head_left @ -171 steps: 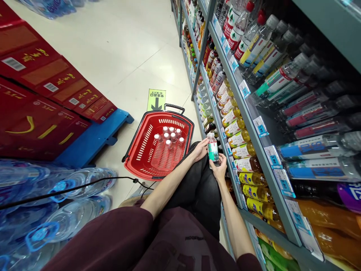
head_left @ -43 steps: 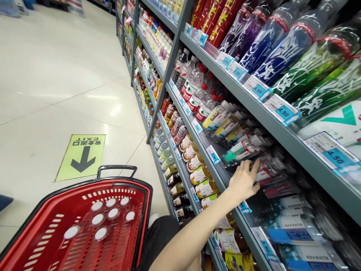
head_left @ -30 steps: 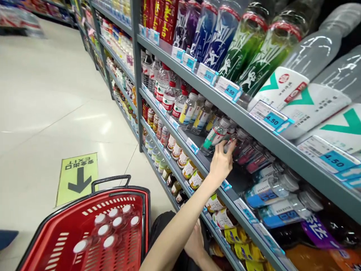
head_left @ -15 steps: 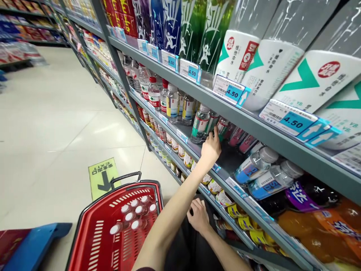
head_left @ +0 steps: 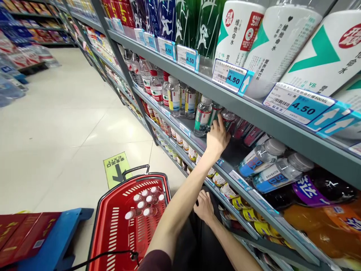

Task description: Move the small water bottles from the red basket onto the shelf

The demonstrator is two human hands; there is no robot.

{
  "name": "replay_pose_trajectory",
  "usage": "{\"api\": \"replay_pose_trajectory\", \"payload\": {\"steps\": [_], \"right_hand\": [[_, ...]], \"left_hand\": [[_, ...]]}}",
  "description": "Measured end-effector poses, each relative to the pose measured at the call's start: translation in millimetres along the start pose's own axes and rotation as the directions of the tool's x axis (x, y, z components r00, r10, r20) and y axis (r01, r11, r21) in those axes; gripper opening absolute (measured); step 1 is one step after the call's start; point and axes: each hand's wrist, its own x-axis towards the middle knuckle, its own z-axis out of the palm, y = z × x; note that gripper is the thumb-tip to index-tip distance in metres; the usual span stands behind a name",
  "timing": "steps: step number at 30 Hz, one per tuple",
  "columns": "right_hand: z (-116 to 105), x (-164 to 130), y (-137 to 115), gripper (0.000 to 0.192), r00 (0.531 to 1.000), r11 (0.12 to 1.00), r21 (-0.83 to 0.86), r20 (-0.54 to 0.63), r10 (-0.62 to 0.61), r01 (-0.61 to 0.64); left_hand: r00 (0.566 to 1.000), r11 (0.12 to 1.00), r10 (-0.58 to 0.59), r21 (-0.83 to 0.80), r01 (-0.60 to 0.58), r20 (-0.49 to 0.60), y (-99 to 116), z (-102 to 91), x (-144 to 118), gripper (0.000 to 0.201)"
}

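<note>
In the head view, my left hand (head_left: 218, 135) reaches up to the grey metal shelf (head_left: 238, 152), back toward me, fingers parted and bent; the palm is hidden, so I cannot tell whether they have hold of anything. A small clear plastic bottle with a red-edged label (head_left: 228, 116) is just beyond my fingers, deeper in and slightly to the right, its long axis roughly upright and its lower part covered by my hand. Close on my left stands a clear plastic bottle with a white, red and green label (head_left: 202, 117), leaning a little. My left hand is plainly the nearer one: my right hand (head_left: 203, 206) is lower, over my dark trousers, loosely curled and half spread, with nothing seen in it. Left of my reaching arm is the red plastic basket with a black rim (head_left: 105, 233), holding small clear bottles with white caps (head_left: 146, 212).
</note>
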Motion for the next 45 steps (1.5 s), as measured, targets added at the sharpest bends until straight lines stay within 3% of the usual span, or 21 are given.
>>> {"api": "replay_pose_trajectory", "payload": {"steps": [4, 9, 25, 37, 45], "right_hand": [[3, 0, 1, 0.016, 1.0, 0.999, -0.038, -0.022, -0.019, 0.018], [5, 0, 2, 0.015, 0.996, 0.997, -0.054, -0.065, -0.053, 0.05], [8, 0, 3, 0.016, 0.995, 0.995, -0.08, -0.077, -0.07, 0.064], [2, 0, -1, 0.012, 0.999, 0.998, -0.066, 0.025, -0.024, 0.026], [1, 0, -1, 0.019, 1.0, 0.998, -0.064, 0.007, -0.018, 0.018]], "left_hand": [[0.999, 0.997, -0.04, -0.07, 0.039, -0.002, -10, -11.4, -16, 0.096], [0.996, 0.991, -0.089, -0.101, 0.086, -0.03, -18, -17.5, -24, 0.096], [0.994, 0.99, -0.026, -0.141, 0.01, -0.107, -21, 7.5, 1, 0.09], [0.995, 0.991, 0.013, -0.133, -0.026, -0.098, -6, 17.6, 11, 0.086], [0.998, 0.985, -0.02, -0.171, 0.01, -0.057, 3, 21.9, 15, 0.08]]}}
